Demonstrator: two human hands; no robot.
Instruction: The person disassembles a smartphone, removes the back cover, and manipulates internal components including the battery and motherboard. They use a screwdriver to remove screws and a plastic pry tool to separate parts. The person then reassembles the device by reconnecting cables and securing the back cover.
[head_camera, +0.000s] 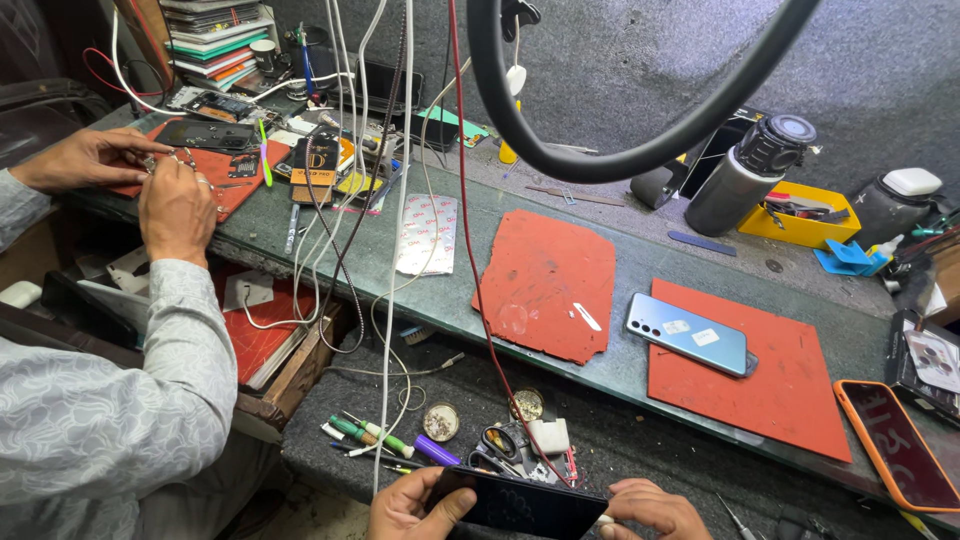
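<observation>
My workbench (620, 250) has a glass top running across in front of me, with two red mats (545, 285) lying flat on it and a light blue phone (688, 334) face down across the left edge of the right-hand mat. A phone in an orange case (895, 445) lies at the right end, a yellow tray (800, 225) sits further back, and a white packet (425, 233) rests left of the mats

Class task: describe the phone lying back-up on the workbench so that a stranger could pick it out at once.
Find the long glass workbench and its two bare red mats. On the right-hand mat lies a light blue phone, back up, unlike the orange-cased phone off the mat to its right.
</observation>
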